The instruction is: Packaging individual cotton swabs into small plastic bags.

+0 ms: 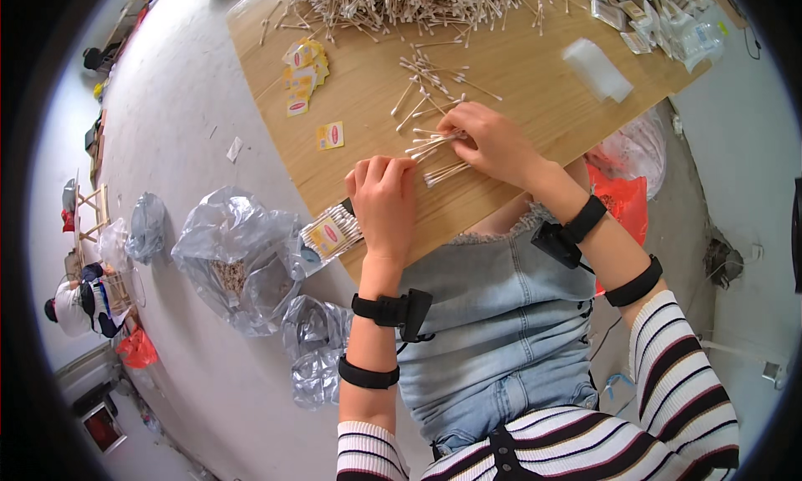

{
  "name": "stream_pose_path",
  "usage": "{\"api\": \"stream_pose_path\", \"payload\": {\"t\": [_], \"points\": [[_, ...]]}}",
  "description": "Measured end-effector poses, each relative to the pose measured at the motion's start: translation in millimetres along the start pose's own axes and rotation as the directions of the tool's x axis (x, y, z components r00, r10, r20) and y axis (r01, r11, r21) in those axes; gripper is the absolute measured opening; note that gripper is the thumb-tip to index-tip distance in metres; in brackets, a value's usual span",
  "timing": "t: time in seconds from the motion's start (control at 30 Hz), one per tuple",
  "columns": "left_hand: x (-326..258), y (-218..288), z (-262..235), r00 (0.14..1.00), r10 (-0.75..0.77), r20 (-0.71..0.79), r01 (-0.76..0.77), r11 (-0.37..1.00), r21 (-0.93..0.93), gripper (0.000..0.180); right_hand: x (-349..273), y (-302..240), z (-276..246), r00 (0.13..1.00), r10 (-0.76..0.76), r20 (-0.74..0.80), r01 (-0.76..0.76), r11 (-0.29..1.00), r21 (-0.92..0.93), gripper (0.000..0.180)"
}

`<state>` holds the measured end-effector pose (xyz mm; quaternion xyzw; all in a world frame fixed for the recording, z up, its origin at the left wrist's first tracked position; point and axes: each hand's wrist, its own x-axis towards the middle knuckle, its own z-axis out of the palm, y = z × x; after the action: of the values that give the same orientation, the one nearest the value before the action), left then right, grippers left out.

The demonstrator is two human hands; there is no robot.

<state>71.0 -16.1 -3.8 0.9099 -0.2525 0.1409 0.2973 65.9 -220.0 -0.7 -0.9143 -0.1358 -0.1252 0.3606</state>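
Thumb and fingers of my right hand [494,143] are closed on a few cotton swabs [428,144] low over the wooden table. Just below them, a small bundle of swabs [447,174] lies side by side. My left hand [383,201] rests at the near left part of the table with its fingers curled down; what they hold, if anything, is hidden. Beside that hand, at the table's edge, is a clear packet of cotton swabs [327,235] with a yellow and white card in it. Loose swabs [424,78] lie scattered beyond my right hand.
A large heap of cotton swabs [409,1] covers the far side of the table [359,84]. Yellow cards [305,72] are piled at left, with one single card [331,135] nearer. Clear sleeves [597,68] and filled packets [647,13] lie right. Plastic bags [238,260] stand on the floor.
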Motion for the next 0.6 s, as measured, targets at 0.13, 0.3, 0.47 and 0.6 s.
{"api": "stream_pose_path", "payload": {"t": [0.13, 0.3, 0.47, 0.6], "points": [[-1, 3, 1, 1.000, -0.018, -0.003, 0.018, 1.000, 0.005, 0.004, 1, 3, 1, 1.000, -0.011, 0.008, 0.011, 1.000, -0.024, 0.013], [0, 11, 6, 1.000, 0.003, 0.026, -0.003, 1.000, -0.007, 0.005, 11, 2, 6, 0.996, 0.051, -0.079, -0.053, 0.998, -0.029, 0.005], [4, 21, 4, 1.000, 0.001, 0.015, -0.001, 1.000, -0.013, 0.011, 6, -3, 7, 0.995, -0.029, 0.100, 0.024, 0.999, 0.047, 0.010], [-4, 40, 2, 0.999, -0.051, 0.001, 0.051, 0.999, -0.018, 0.044, -11, 2, 1, 0.993, 0.011, 0.120, -0.028, 0.989, 0.145, 0.022]]}}
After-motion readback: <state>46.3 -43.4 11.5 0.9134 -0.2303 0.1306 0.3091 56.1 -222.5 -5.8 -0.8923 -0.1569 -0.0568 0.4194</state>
